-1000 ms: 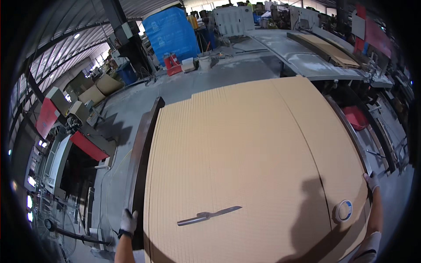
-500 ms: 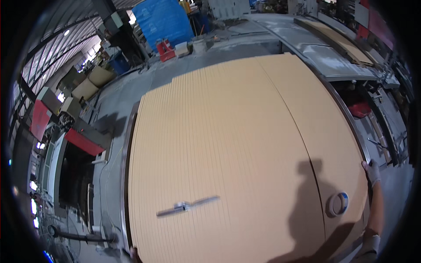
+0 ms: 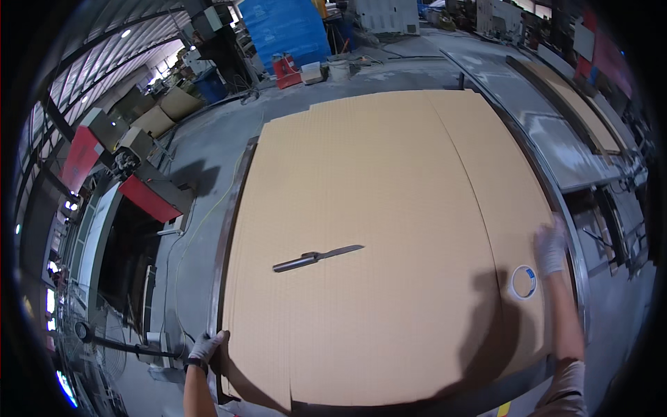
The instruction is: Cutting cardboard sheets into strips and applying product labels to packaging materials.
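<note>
here, left hand [image 3: 206, 347] is at the cardboard [image 3: 375, 194], grip unclear; right hand [image 3: 550, 249] is spread near its edge.

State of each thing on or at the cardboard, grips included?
Cardboard: lying flat, dark line running lengthwise near its right side.
Knife: on the cardboard, blade exposed, unheld.
Tape roll: lying on its side, unheld.
Left grip: at the left edge.
Right grip: blurred, near the right edge; contact unclear.

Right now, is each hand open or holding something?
Left hand: by the cardboard, left edge; grip can't be told.
Right hand: looks open, blurred, near its right edge.
</note>
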Available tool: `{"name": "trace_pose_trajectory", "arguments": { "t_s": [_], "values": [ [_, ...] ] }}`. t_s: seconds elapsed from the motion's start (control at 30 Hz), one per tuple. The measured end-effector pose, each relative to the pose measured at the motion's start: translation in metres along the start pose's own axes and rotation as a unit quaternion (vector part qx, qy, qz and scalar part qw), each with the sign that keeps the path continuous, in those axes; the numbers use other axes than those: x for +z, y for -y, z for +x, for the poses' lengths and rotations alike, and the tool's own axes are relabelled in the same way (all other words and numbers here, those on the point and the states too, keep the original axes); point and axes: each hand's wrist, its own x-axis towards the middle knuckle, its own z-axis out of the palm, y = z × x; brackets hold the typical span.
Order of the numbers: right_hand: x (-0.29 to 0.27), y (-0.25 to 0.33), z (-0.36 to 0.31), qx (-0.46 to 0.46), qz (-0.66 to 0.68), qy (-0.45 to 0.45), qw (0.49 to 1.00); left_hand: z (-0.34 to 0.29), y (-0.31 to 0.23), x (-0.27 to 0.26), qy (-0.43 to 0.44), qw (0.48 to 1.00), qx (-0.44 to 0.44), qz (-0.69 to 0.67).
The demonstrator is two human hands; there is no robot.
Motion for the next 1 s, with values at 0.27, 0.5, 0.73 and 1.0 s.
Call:
{"name": "trace_pose_trajectory", "arguments": {
  "t_s": [0.27, 0.5, 0.73, 1.0],
  "values": [
    [0.174, 0.376, 0.025, -0.371, 0.134, 0.183, 0.9, 0.009, -0.066, 0.089, -0.128, 0.987, 0.09, 0.024],
    [0.228, 0.323, 0.105, -0.352, 0.162, 0.166, 0.907, -0.235, -0.027, 0.177, -0.299, 0.929, 0.21, 0.06],
    [-0.05, 0.486, -0.133, -0.522, 0.224, 0.478, 0.67, -0.455, 0.276, 0.177, -0.237, 0.88, -0.221, -0.346],
    [-0.053, 0.669, -0.346, -0.699, -0.153, 0.436, 0.545, -0.277, 0.302, 0.011, -0.131, 0.939, -0.023, -0.316]
  ]
}}
